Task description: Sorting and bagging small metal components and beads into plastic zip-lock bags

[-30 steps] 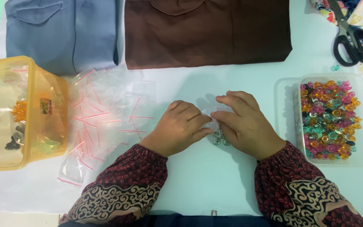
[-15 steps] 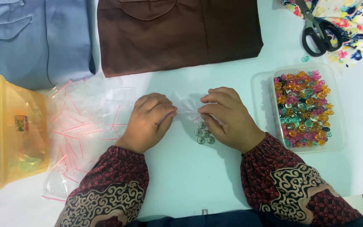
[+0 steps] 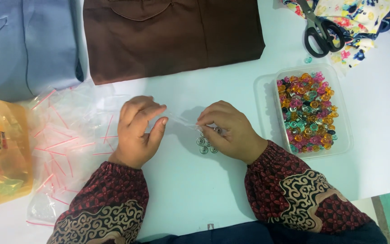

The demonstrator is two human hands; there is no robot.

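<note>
My left hand [image 3: 138, 131] and my right hand [image 3: 229, 131] each pinch an end of a small clear zip bag [image 3: 183, 121] just above the white table [image 3: 195, 190]. Several round silver-green buttons [image 3: 205, 143] sit at the bag's lower end, under my right fingers. A pile of empty clear zip bags [image 3: 68, 135] with red seal strips lies just left of my left hand. A clear plastic tray [image 3: 346, 135] filled with several colourful buttons [image 3: 308, 113] stands right of my right hand.
A folded brown garment [image 3: 172, 36] and a folded blue garment [image 3: 23, 45] lie at the back. Black-handled scissors [image 3: 321, 29] rest on floral cloth [image 3: 362, 18] at the back right. An orange translucent box [image 3: 1, 153] stands at the left edge. One loose green button [image 3: 308, 59] lies near the scissors.
My hands have drawn apart, the left moving left, and the clear bag is now stretched between them. The view has shifted, so everything sits further left in the picture.
</note>
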